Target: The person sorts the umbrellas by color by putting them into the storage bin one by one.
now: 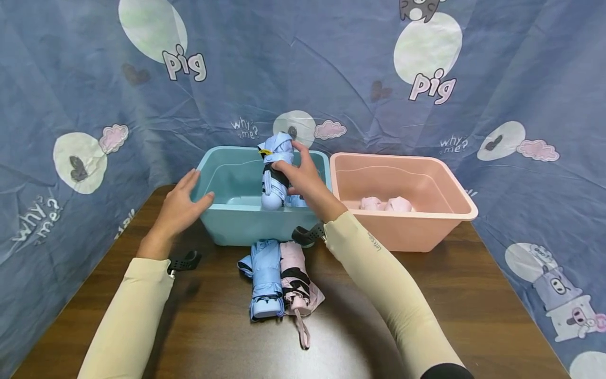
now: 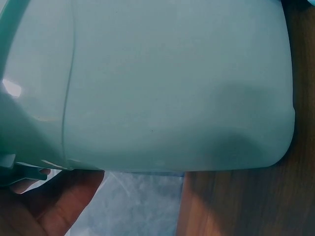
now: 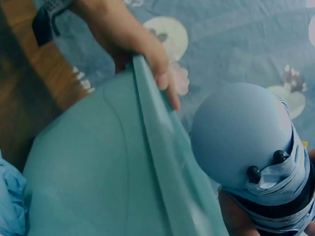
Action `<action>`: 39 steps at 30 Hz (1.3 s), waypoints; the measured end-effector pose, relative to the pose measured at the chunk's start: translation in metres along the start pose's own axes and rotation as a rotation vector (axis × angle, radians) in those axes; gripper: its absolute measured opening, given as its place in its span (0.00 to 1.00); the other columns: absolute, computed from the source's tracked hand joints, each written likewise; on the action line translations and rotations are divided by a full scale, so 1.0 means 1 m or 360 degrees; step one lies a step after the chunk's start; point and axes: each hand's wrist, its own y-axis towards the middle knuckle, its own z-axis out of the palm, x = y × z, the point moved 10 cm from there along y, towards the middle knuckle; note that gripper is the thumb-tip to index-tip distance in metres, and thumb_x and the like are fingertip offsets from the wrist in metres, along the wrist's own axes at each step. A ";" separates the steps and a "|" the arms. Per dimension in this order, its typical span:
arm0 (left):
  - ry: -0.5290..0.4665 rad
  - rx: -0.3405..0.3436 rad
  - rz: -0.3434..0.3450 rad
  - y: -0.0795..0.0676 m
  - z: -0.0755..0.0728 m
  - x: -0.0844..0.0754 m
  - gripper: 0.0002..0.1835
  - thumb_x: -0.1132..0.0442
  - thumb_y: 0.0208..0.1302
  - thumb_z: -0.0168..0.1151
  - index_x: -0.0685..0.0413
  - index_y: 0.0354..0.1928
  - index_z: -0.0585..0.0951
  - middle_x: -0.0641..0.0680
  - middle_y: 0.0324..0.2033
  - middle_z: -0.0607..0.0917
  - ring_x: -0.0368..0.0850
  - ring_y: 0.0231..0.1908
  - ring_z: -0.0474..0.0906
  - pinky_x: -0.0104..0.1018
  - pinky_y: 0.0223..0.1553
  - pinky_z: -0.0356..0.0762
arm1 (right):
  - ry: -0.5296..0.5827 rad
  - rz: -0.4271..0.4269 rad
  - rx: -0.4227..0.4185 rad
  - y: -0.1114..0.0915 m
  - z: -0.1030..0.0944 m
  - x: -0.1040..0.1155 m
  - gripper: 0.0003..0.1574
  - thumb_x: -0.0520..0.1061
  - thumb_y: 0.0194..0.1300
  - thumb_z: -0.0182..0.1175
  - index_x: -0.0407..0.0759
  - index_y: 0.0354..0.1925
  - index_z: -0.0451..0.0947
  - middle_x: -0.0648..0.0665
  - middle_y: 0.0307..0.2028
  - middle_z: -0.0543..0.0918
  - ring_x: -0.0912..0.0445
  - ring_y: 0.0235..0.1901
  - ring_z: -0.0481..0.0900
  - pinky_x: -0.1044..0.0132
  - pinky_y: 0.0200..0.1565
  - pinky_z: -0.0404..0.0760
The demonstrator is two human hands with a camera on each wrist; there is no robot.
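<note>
Logged by me: one folded blue umbrella (image 1: 270, 175), above the teal bin (image 1: 251, 226), gripped by the nearer right hand (image 1: 306, 181) and lying toward the bin's left end from it, left hand (image 1: 176, 208) straight-fingered at the bin's left rim; long axis near-to-far, rounded handle (image 1: 271, 201) toward the bin's near wall.

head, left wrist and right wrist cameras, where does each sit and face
Head: worn on the head, facing forward and down at the teal bin and pink bin; left hand, right hand and forearms show.
Left wrist: on that wrist, facing the teal bin's outer wall; part of the left hand shows, lower left.
Right wrist: on that wrist, facing the held blue umbrella; right hand's fingers show lower right, left hand at top.
Shared: head and right wrist both show the left hand at the teal bin's rim.
</note>
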 end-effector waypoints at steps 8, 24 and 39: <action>0.0000 -0.0006 0.0000 0.000 -0.002 -0.001 0.42 0.46 0.66 0.53 0.61 0.74 0.53 0.61 0.74 0.52 0.69 0.69 0.50 0.67 0.63 0.53 | 0.0031 0.0034 -0.0078 0.023 0.008 -0.011 0.47 0.48 0.61 0.64 0.63 0.72 0.53 0.42 0.68 0.61 0.47 0.53 0.75 0.49 0.38 0.84; -0.0009 -0.0001 0.0027 0.000 0.000 0.000 0.42 0.46 0.67 0.53 0.61 0.74 0.52 0.61 0.74 0.52 0.69 0.70 0.50 0.67 0.63 0.53 | -0.0235 0.0083 0.0020 0.035 0.022 -0.030 0.50 0.49 0.62 0.66 0.62 0.73 0.50 0.38 0.66 0.63 0.45 0.52 0.76 0.51 0.32 0.84; 0.0002 0.0013 0.0006 -0.001 0.002 0.001 0.43 0.45 0.67 0.52 0.60 0.75 0.51 0.61 0.74 0.50 0.68 0.70 0.48 0.67 0.63 0.52 | -0.0331 0.0057 0.0136 0.031 0.032 -0.034 0.52 0.47 0.63 0.65 0.58 0.75 0.45 0.33 0.65 0.63 0.42 0.46 0.80 0.54 0.31 0.85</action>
